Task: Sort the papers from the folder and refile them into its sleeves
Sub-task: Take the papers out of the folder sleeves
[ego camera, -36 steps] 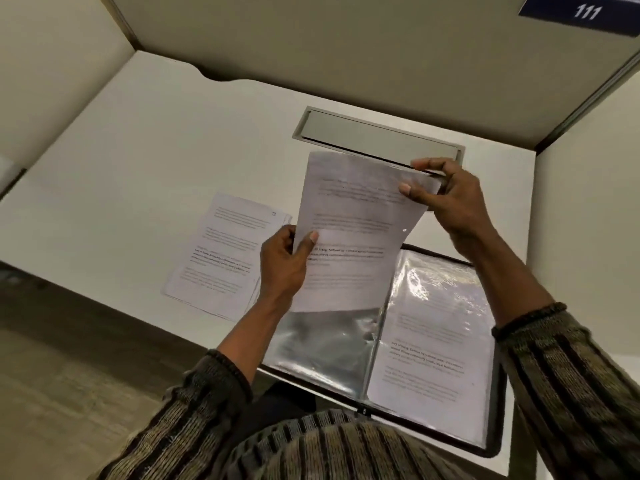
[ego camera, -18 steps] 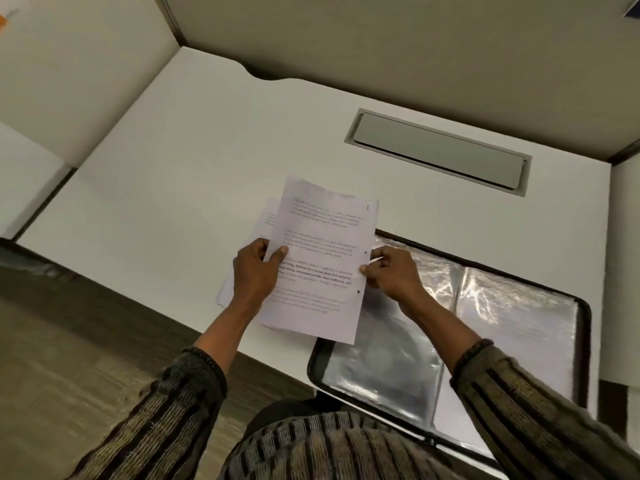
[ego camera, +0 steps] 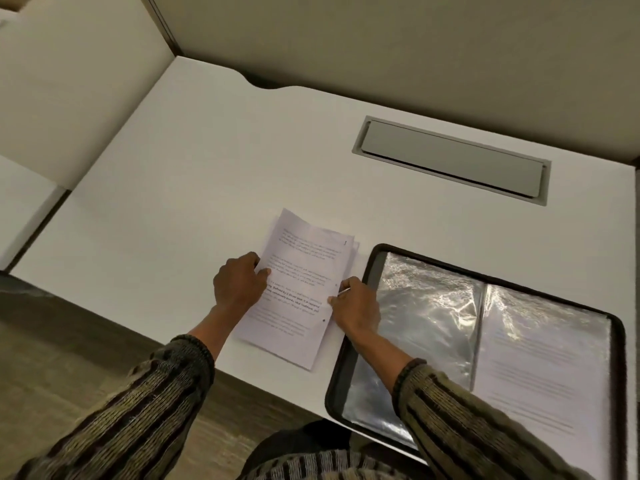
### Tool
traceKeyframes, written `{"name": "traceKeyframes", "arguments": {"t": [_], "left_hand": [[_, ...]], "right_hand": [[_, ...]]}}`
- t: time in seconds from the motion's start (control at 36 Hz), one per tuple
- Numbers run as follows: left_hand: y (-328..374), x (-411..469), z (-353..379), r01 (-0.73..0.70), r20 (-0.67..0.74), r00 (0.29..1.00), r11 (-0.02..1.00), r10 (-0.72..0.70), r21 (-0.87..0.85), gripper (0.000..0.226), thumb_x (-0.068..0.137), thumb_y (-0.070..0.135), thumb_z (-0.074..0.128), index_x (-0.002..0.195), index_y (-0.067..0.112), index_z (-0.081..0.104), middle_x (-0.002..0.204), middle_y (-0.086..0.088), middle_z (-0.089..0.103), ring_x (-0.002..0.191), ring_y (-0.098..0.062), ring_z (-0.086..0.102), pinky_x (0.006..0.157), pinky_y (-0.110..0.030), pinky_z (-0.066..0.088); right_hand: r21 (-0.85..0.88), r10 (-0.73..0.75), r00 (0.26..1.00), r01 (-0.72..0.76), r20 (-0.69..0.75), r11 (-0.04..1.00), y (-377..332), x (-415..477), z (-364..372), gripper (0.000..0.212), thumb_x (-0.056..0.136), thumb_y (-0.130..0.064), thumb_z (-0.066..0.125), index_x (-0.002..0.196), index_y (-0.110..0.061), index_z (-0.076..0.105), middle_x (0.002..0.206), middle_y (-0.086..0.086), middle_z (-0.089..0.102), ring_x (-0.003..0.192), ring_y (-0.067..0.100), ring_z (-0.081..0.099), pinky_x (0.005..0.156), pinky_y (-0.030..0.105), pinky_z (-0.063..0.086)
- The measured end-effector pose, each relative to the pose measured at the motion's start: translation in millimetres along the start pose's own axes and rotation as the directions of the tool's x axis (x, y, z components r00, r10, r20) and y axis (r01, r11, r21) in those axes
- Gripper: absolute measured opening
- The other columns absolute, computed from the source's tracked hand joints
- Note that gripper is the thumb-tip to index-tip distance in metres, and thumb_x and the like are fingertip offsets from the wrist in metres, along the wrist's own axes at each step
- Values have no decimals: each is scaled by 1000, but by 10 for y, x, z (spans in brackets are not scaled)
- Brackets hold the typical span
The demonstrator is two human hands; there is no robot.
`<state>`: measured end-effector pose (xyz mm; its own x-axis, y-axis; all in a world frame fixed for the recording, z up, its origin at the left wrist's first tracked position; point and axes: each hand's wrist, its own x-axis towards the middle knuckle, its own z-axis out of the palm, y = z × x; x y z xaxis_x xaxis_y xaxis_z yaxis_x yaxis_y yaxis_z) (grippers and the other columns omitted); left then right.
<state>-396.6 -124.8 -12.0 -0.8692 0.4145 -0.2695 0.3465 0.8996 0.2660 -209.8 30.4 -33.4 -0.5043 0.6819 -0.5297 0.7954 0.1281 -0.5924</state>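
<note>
A small stack of printed papers lies on the white desk, just left of the open black folder. My left hand grips the stack's left edge, thumb on the top sheet. My right hand pinches the right edge of the top sheet. The folder's left clear sleeve looks empty and shiny. Its right sleeve holds a printed page.
A grey cable hatch is set into the desk behind the folder. Beige partition walls close the desk at the back and on both sides. The folder's near edge overhangs the desk front. Wooden floor shows at the lower left.
The sheet I held up over the folder has come down and left onto the pile on the desk. Both hands followed it and still hold its edges.
</note>
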Motion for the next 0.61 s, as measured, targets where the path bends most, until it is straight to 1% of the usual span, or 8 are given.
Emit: {"name": "traceKeyframes", "arguments": {"t": [0.17,0.25,0.31,0.36,0.42,0.47,0.53,0.61], "left_hand": [[46,15,49,-12,100,995,982,-7,187,32,98,46,67,109,16,62,103,-6,73,90,-32,70,70,-35,49],[83,-24,79,5,51,999,986,-14,166,34,97,39,71,111,13,54,105,-9,71,89,-34,69,69,-37,46],[135,-37,94,13,14,1000,990,-15,142,45,94,34,76,122,9,50,113,-12,68,96,-37,69,78,-43,51],[179,-54,108,18,-8,1000,989,-17,150,57,91,30,80,129,4,47,120,-15,63,105,-38,66,87,-48,53],[222,-83,123,-1,-33,999,983,7,184,62,87,27,84,129,0,47,120,-19,60,107,-39,63,88,-49,53],[278,-116,151,-30,-62,997,974,45,224,61,84,24,86,125,-2,50,117,-21,59,104,-39,61,84,-49,53],[364,-166,199,-54,-75,995,976,71,210,62,83,24,86,125,-4,52,119,-23,58,106,-41,59,85,-50,53],[592,-293,318,-159,-44,985,976,167,148,69,85,27,85,135,-5,50,130,-24,54,117,-42,55,92,-53,51]], "right_hand": [[-237,-104,995,99,-9,966,96,-11,-4,19,101,-30,59,116,-20,53,102,-4,66,87,18,62,72,34,48],[-285,-132,991,123,-10,951,97,-11,-12,24,102,-30,58,118,-16,49,99,1,67,87,23,66,70,36,50],[-292,-148,989,141,-1,946,86,-20,-26,26,102,-29,58,120,-15,47,97,1,67,84,23,65,69,36,49],[-263,-153,988,147,0,953,97,-39,-63,24,102,-27,57,120,-17,46,95,-2,65,81,21,62,69,36,48],[-191,-131,991,127,-11,973,149,-37,-104,24,101,-25,57,121,-22,46,92,-6,64,81,19,60,71,36,45],[-75,-117,993,117,1,990,238,-35,-166,21,98,-26,62,116,-29,51,87,-10,67,81,16,64,75,38,52],[65,-149,989,150,-14,987,368,-75,-259,16,94,-26,69,104,-33,59,75,-11,67,73,11,68,74,43,60],[81,-166,981,174,-98,981,626,-211,-484,13,95,-25,71,95,-36,64,74,-16,67,71,1,67,72,32,60]]}}
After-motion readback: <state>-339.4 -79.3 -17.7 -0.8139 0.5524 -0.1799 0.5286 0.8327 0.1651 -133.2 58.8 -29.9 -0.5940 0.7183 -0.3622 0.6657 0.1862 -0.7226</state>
